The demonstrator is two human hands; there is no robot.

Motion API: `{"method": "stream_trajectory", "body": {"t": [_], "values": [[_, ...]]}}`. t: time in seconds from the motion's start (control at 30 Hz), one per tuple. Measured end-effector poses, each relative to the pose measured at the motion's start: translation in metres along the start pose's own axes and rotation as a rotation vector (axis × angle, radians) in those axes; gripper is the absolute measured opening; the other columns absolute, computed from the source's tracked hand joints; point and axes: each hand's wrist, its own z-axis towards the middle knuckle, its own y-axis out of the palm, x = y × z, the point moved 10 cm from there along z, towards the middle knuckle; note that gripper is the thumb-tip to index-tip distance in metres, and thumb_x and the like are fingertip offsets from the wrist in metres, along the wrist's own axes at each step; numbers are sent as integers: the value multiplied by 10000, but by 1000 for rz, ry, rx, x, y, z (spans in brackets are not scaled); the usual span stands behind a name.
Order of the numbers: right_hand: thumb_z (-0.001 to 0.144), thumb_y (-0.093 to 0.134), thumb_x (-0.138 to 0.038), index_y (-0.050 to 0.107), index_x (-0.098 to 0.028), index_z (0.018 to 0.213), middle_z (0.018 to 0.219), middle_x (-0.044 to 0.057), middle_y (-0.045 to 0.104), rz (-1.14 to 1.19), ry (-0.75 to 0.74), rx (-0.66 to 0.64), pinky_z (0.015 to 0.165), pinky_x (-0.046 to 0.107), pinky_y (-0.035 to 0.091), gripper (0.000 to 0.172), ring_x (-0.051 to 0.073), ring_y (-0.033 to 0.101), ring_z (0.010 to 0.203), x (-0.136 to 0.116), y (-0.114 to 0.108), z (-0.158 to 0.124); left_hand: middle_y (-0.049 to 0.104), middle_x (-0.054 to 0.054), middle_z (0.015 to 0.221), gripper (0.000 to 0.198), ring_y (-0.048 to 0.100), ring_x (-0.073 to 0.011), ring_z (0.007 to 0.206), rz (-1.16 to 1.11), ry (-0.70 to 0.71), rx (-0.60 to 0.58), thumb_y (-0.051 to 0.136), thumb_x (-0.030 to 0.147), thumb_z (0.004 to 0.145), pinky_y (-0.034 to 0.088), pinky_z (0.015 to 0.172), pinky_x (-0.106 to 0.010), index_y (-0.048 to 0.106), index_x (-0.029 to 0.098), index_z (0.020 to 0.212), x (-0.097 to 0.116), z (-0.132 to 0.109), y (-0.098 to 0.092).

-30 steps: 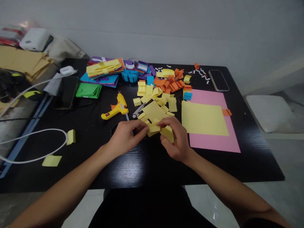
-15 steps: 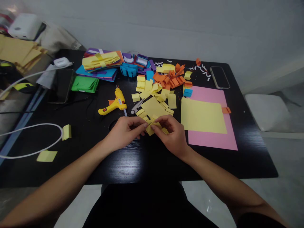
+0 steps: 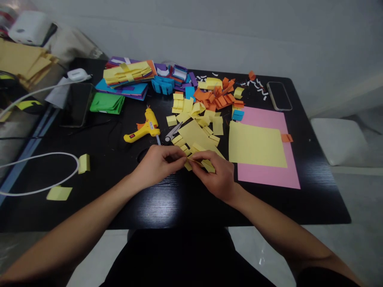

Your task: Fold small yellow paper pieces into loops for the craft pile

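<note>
Seemingly partway through, by head view: pinching small yellow paper piece between fingertips of left hand and right hand, mid-table, over near end of yellow pieces, many already folded. Apparently uncut: yellow sheet over pink sheet, right. Hemmed in by glue gun, far left, and sheets, right; roomier toward near edge of black table.

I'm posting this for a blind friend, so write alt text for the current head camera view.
A person's left hand and right hand pinch a yellow paper piece over a black table. Near them lie yellow papers, orange papers, a glue gun to the left, and a yellow sheet on a pink sheet to the right.
</note>
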Motion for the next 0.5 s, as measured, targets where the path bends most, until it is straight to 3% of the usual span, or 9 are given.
{"method": "stream_trajectory", "body": {"t": [0.2, 0.4, 0.5], "values": [[965, 648, -143, 691, -296, 1034, 993, 26, 792, 126, -63, -80, 852, 412, 622, 173, 216, 755, 929, -1, 6, -3, 661, 17, 617, 139, 571, -100, 538, -5, 47, 79, 655, 242, 895, 424, 502, -197, 742, 172, 812, 6, -2, -3], [950, 639, -86, 666, -294, 1130, 1020, 36, 789, 53, -167, -59, 832, 381, 633, 277, 204, 756, 929, -12, 1, 0, 688, 4, 656, 186, 589, -99, 525, -72, 7, 35, 637, 302, 934, 444, 501, -197, 748, 169, 866, -2, -1, 0], [921, 636, -83, 654, -267, 1178, 1035, 47, 778, 18, -140, -70, 826, 352, 636, 317, 197, 753, 921, -11, -2, 5, 682, 7, 667, 196, 578, -96, 532, -52, -4, 31, 635, 311, 935, 432, 505, -196, 747, 162, 873, -3, 0, -3]]}}
